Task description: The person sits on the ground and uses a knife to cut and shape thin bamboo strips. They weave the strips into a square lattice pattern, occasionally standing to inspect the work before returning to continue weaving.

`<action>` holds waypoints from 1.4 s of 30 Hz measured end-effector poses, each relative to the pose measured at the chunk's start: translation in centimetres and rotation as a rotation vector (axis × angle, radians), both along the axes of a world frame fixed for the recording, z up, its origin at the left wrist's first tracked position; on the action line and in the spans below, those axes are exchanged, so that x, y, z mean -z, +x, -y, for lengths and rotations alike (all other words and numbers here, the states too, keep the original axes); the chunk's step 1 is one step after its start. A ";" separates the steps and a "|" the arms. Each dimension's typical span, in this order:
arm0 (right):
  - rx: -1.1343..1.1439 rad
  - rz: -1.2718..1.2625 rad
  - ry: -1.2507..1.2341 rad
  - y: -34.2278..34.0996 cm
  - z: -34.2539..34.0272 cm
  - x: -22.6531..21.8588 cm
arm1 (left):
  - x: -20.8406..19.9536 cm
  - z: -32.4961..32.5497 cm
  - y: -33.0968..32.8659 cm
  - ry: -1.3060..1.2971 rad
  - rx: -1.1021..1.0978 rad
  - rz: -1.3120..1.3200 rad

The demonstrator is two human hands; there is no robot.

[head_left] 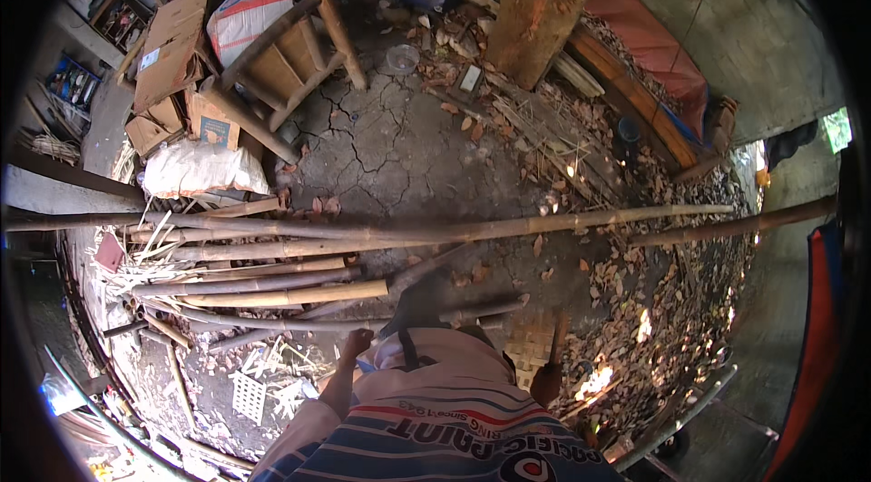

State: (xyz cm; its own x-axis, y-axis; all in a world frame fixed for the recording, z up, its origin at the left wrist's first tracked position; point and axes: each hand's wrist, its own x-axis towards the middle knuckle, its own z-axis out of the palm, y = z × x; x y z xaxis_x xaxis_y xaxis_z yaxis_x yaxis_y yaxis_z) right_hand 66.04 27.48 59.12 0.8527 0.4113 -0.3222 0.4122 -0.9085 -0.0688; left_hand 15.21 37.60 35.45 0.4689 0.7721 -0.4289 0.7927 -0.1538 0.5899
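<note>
Bamboo poles (281, 249) lie at left on the dirt floor (399, 142); the left hand (359, 342) hangs near them, its fingers' closure unclear; the right hand (546, 384), near right, is wrapped around a narrow brown tool (559, 339).

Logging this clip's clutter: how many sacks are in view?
2: a red-and-white sack between the carton and the chair, and a white sack lower down, just above the poles. More may be hidden in the clutter.
</note>
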 end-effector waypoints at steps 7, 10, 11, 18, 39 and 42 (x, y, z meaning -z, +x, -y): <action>0.164 0.107 -0.030 -0.6 -6.2 -1.7 | -10.4 -18.1 6.9 -0.058 -0.674 0.542; 0.062 -0.013 0.047 1.3 -4.8 0.6 | -8.8 -20.0 6.5 -0.217 -0.811 0.740; 0.061 -0.001 0.030 1.1 -5.4 1.2 | -7.8 -18.7 6.1 -0.162 -0.846 0.799; -0.010 -0.003 -0.081 2.2 -14.2 4.2 | -8.4 -9.9 2.9 -0.457 -0.703 -0.051; -0.330 -0.058 0.451 5.8 -71.6 0.1 | -16.4 -52.1 7.1 0.092 -0.615 0.248; -0.268 -0.227 0.720 4.9 -78.0 -0.1 | -26.1 -58.9 10.5 -0.118 -0.852 0.371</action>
